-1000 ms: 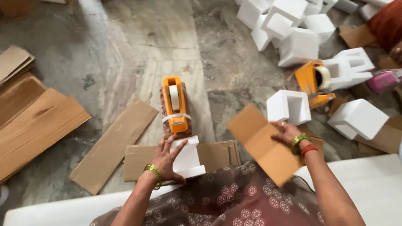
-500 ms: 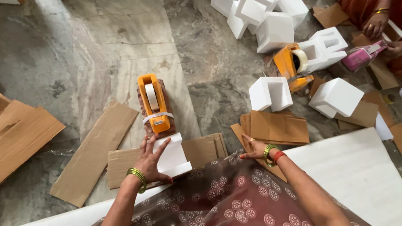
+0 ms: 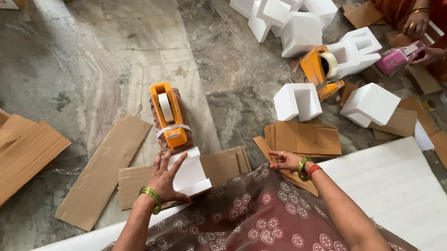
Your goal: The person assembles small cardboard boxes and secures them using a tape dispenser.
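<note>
A marble floor point(image 3: 111, 38) strewn with packing stuff; a big white sheet point(image 3: 398, 190) lies to the right, flat cardboard strips point(image 3: 104, 170) to the left; a stack of cardboard pieces point(image 3: 304, 137) sits just ahead of the lap. The step looks like boxing up foam; the left hand point(image 3: 165, 176) lies fingers spread on the white foam block point(image 3: 193, 172), just below the orange tape dispenser point(image 3: 167, 112); the right hand point(image 3: 283, 160) rests open, fingertips touching the cardboard stack. Next calls for lifting one piece and bringing it to the block.

Packing workshop floor: cardboard sheets point(image 3: 13, 155), foam blocks point(image 3: 297, 101).
</note>
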